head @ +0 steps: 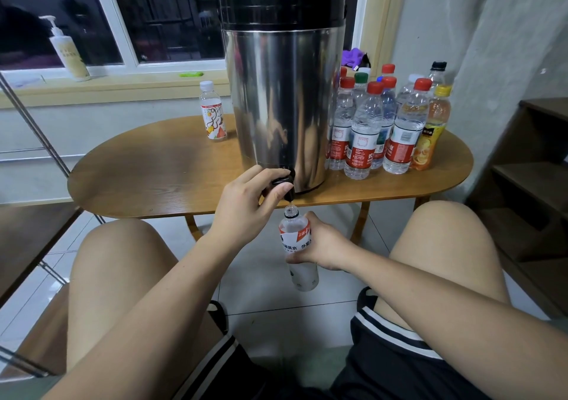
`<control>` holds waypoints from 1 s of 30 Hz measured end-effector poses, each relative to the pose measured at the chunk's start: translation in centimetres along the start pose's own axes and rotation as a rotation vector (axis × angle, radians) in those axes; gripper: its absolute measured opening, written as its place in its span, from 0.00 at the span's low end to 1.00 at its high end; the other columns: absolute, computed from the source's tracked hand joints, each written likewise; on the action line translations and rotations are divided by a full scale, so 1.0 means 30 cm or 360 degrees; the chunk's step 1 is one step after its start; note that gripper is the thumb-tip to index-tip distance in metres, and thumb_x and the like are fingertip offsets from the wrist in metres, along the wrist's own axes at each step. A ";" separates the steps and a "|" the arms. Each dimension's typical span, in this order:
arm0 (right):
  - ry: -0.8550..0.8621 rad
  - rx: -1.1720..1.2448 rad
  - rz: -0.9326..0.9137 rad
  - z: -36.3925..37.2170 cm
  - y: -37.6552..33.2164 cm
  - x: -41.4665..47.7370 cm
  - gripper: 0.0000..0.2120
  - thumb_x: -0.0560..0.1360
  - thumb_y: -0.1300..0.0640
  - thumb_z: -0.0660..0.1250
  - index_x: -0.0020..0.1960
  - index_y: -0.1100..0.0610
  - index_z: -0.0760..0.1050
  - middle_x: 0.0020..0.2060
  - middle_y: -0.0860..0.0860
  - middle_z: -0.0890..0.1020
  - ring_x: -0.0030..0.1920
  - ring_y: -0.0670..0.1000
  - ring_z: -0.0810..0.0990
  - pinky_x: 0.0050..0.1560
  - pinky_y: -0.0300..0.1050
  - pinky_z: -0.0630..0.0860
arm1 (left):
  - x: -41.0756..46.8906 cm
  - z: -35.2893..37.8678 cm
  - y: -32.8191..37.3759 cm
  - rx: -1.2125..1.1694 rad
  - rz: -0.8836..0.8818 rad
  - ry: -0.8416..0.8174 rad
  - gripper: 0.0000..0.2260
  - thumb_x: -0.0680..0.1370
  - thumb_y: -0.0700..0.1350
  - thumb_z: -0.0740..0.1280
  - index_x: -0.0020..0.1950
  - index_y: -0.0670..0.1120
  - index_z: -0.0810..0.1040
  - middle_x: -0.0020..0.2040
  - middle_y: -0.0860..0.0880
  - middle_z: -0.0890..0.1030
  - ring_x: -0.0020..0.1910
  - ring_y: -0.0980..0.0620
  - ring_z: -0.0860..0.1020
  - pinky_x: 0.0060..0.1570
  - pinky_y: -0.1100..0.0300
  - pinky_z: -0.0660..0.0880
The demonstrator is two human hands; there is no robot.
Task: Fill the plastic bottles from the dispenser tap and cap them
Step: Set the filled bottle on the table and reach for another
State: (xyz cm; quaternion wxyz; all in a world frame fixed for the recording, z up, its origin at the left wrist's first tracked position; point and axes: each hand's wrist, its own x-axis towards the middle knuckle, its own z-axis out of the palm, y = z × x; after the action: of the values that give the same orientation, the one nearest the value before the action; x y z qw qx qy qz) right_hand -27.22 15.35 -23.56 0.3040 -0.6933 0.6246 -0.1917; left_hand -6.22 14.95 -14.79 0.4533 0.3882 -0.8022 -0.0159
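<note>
Holding the open bottle [297, 246] under the tap [284, 184], I had my right hand [322, 249] wrapped around its middle, fingers closed over the red-and-white label, thumb toward me. The bottle stood nearly upright below the table edge, over the tiled floor between my knees, its uncapped mouth just beneath the spout. A thin stream ran from the spout into the neck. Fill level: could not tell through the label and the fingers.

My left hand [246, 203] was on the tap's black lever, fingers curled over the top and the thumb pressed against its near side, closed on it. The tap sat at the foot of the steel dispenser [281, 104], directly beyond my left fingertips; the dispenser's black lid was on.

The dispenser stood on the wooden table [153, 178]. Beyond and to the right of my right-hand fingers, a cluster of capped bottles [384, 129] stood upright, touching or just beside one another, most with red caps, one green, one black, and an orange-drink bottle [430, 132] with a yellow cap at the cluster's right edge. Beyond and left of my left-hand fingers, one small white-capped bottle [212, 110] stood alone, well apart from the cluster. A pump bottle [68, 50] stood on the windowsill further left.
</note>
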 end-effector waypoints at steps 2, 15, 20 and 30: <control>0.0000 -0.0001 -0.0004 0.001 0.001 0.000 0.41 0.64 0.40 0.86 0.67 0.44 0.66 0.55 0.44 0.82 0.54 0.47 0.82 0.55 0.49 0.84 | 0.000 0.000 0.000 0.0002 0.0003 0.0001 0.13 0.86 0.53 0.69 0.67 0.49 0.85 0.48 0.62 0.75 0.46 0.67 0.76 0.44 0.73 0.67; 0.0020 0.0047 -0.0003 0.000 -0.001 -0.002 0.40 0.63 0.41 0.87 0.66 0.44 0.67 0.55 0.43 0.82 0.53 0.45 0.82 0.50 0.43 0.80 | -0.002 0.004 -0.003 -0.0042 -0.0003 0.0012 0.12 0.86 0.52 0.70 0.66 0.49 0.86 0.47 0.62 0.74 0.45 0.64 0.76 0.45 0.71 0.67; 0.0008 0.0044 0.0003 -0.001 -0.002 -0.003 0.41 0.64 0.41 0.87 0.67 0.44 0.66 0.55 0.44 0.82 0.53 0.46 0.82 0.49 0.43 0.80 | -0.002 0.003 -0.002 -0.0036 -0.0011 -0.0001 0.12 0.86 0.52 0.70 0.66 0.49 0.85 0.48 0.60 0.76 0.44 0.61 0.76 0.44 0.68 0.69; 0.0019 0.0032 -0.0012 -0.002 -0.003 -0.007 0.41 0.63 0.41 0.87 0.66 0.45 0.66 0.54 0.43 0.82 0.53 0.45 0.82 0.47 0.42 0.78 | -0.003 0.000 0.001 -0.0036 -0.0021 -0.0004 0.12 0.86 0.52 0.70 0.67 0.49 0.85 0.48 0.60 0.77 0.45 0.65 0.76 0.45 0.71 0.68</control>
State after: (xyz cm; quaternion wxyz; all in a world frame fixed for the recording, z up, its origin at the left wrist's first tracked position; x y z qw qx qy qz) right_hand -27.22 15.54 -23.42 0.3065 -0.6914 0.6219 -0.2032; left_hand -6.21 15.02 -14.83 0.4566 0.3884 -0.7999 -0.0284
